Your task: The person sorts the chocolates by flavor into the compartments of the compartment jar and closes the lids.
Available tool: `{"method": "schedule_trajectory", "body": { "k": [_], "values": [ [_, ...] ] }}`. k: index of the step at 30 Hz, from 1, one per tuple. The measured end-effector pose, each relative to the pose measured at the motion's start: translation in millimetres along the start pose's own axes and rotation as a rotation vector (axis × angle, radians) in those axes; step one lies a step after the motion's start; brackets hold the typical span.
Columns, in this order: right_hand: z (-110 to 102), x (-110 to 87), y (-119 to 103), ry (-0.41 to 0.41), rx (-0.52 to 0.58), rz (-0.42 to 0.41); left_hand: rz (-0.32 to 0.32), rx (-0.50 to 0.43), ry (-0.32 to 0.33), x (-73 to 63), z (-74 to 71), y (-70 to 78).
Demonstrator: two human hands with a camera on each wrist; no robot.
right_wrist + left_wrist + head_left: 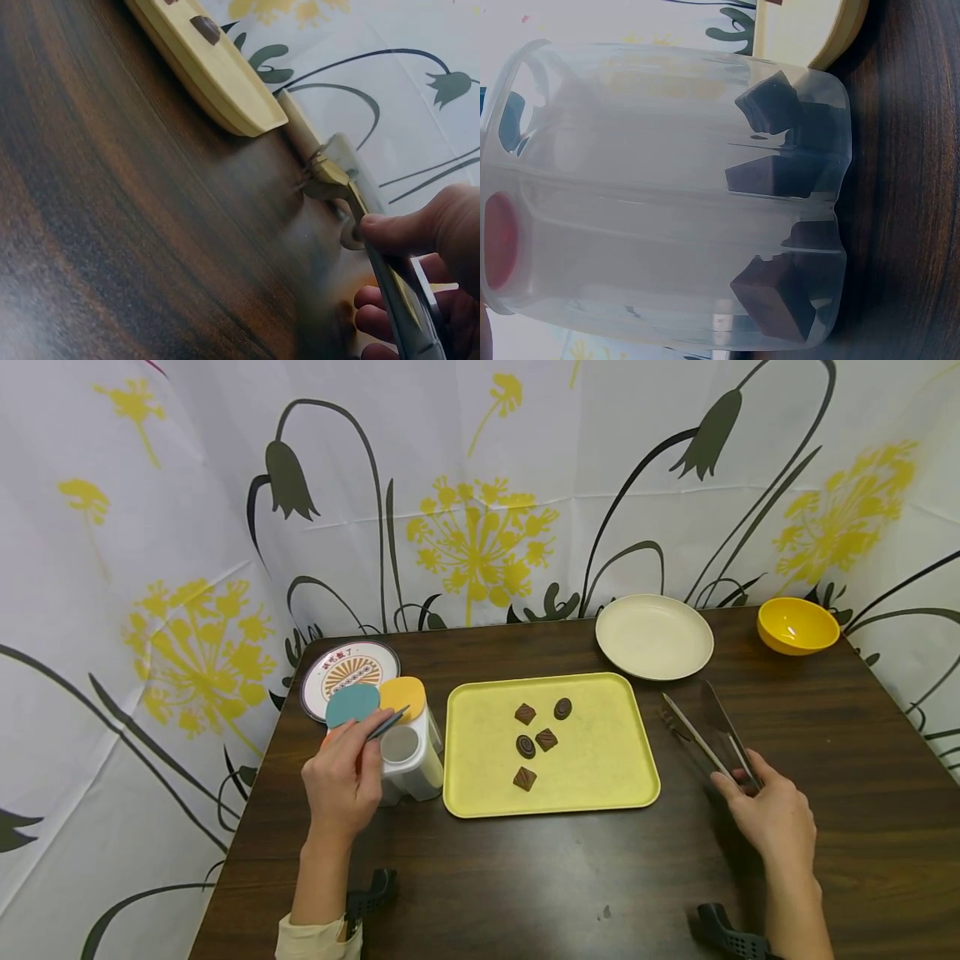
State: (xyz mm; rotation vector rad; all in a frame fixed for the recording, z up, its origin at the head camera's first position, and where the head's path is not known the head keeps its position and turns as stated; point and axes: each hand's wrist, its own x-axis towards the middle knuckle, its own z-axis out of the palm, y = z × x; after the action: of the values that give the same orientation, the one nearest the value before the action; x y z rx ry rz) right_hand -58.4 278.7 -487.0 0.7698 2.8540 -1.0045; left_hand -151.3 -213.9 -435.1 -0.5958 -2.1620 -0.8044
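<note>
In the head view, my left hand (pixel 345 772) pinches a grey-blue lid (pixel 388 723) between thumb and fingers. The lid is tilted up over an uncovered compartment of a clear, several-part storage container (pixel 423 772). Dark brown chunks (pixel 772 172) lie at the container's bottom in the left wrist view, close to a red lid (pixel 500 240). My right hand (pixel 776 814) grips a pair of serving tongs (pixel 699 740) right of the tray, their arms spread with nothing between the tips. A forked tip (pixel 326 172) shows in the right wrist view.
Several chocolates (pixel 547 740), some square and some oval, lie on a yellow tray (pixel 600 777). A patterned plate (pixel 318 681) stands behind the container. At the back right are a cream plate (pixel 654 635) and a yellow bowl (pixel 797 627). A patterned cloth hangs behind the table.
</note>
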Motion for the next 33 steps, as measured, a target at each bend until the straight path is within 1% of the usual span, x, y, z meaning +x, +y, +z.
{"method": "schedule_trajectory", "body": {
  "k": [12, 17, 22, 33],
  "values": [
    [2.1, 2.2, 0.7, 0.055, 0.018, 0.032, 0.008, 0.005, 0.005, -1.0, 0.0, -0.8],
    [2.4, 2.6, 1.4, 0.058, -0.011, 0.041, 0.022, 0.007, 0.017, -0.6, 0.4, -0.4],
    [1.8, 3.1, 1.9, 0.055, -0.037, 0.055, 0.021, 0.010, 0.019, -0.1, 0.7, -1.1],
    [0.6, 4.0, 2.2, 0.038, -0.038, 0.056, 0.027, 0.007, 0.029, -0.4, 1.2, -1.5]
  ]
}}
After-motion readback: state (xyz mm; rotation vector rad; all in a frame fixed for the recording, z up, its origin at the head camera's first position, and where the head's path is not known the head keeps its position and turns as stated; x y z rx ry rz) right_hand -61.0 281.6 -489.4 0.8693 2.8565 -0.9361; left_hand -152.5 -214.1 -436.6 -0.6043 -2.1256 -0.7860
